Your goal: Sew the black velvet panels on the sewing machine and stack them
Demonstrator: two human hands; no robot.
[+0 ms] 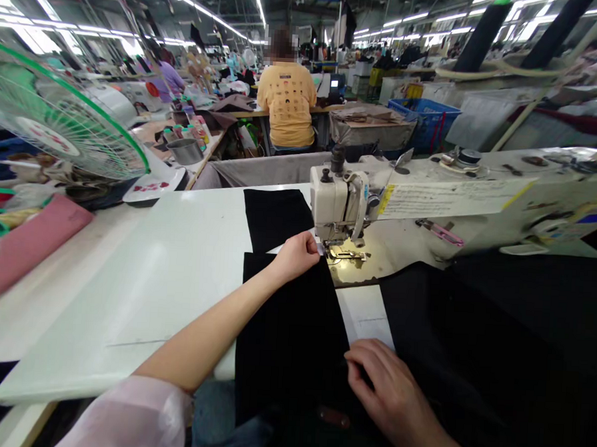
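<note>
Beside the needle area of the sewing machine (340, 206), my left hand (299, 253) is closed in a pinch, with a small pale piece (320, 248) showing at the fingertips. It looks like a label, but its kind is unclear. Under my left wrist lies a black fabric panel (286, 323), which hangs over the table's front edge toward my lap. My right hand (383, 381) pinches that panel's right edge, nearer to me. Behind it, another black fabric piece (277, 216) lies flat, left of the machine head. The lamp lights the presser foot (347, 255).
More black cloth (498, 327) covers the right side. A green-rimmed fan (63, 124) stands at the left, near a pink cloth roll (37, 243). A person in a yellow shirt (287, 103) sits ahead, with a blue crate (424, 113) to the right. Thread cones (483, 36) rise above the machine.
</note>
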